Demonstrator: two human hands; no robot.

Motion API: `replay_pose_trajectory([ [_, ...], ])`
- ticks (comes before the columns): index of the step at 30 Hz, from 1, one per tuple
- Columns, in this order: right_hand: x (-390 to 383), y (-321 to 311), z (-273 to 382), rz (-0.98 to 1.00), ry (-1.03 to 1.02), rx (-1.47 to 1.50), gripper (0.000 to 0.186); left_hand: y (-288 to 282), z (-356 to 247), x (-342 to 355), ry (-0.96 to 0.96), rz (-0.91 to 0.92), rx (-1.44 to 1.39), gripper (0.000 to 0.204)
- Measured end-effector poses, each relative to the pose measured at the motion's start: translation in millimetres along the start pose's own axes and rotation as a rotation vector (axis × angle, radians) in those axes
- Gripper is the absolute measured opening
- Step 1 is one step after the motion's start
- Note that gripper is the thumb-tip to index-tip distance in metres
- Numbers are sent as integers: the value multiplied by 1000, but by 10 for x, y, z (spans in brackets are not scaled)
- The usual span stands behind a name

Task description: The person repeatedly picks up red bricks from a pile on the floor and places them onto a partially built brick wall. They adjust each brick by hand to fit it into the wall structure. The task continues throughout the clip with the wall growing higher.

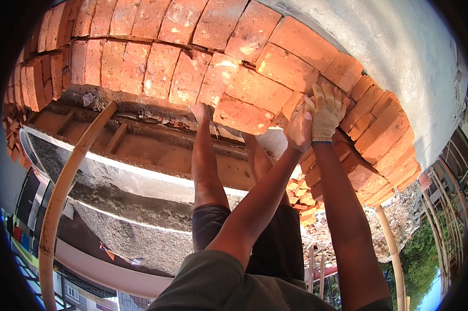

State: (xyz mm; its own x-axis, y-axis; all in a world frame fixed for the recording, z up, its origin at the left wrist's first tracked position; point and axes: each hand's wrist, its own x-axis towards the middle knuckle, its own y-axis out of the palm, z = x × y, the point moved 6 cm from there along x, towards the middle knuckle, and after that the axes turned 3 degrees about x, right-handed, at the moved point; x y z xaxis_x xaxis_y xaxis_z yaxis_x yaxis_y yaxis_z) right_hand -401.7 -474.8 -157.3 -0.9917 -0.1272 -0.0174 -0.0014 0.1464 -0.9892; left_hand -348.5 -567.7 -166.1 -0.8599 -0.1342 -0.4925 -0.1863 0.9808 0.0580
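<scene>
In the head view, the bare left hand (298, 129) reaches up to the edge of the brick stack, its fingers bent and partly hidden; whether they grip a brick cannot be told. Just beside it, the right hand (326, 113) wears a pale knitted glove, its fingers extended and slightly parted against the bricks.

The nearest brick (292, 103) lies just beyond the left fingers, among orange-red bricks (258, 89) laid flat and close together to the left of the hands. More stacked bricks (381, 129) stand to the right of the glove, and a loose pile (302, 196) lies lower down, below the hands.

A pale wall (400, 57) borders the stack at the upper right. A bamboo pole (77, 155) crosses a concrete ledge (140, 179) on the left; another pole (392, 254) stands at the right, near rubble (358, 230) and greenery (418, 267).
</scene>
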Motion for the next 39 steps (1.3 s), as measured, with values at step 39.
replay_pose_trajectory([
  [39,-141,-73,57,124,153,204,28,-1626,97,316,257,-46,1217,54],
])
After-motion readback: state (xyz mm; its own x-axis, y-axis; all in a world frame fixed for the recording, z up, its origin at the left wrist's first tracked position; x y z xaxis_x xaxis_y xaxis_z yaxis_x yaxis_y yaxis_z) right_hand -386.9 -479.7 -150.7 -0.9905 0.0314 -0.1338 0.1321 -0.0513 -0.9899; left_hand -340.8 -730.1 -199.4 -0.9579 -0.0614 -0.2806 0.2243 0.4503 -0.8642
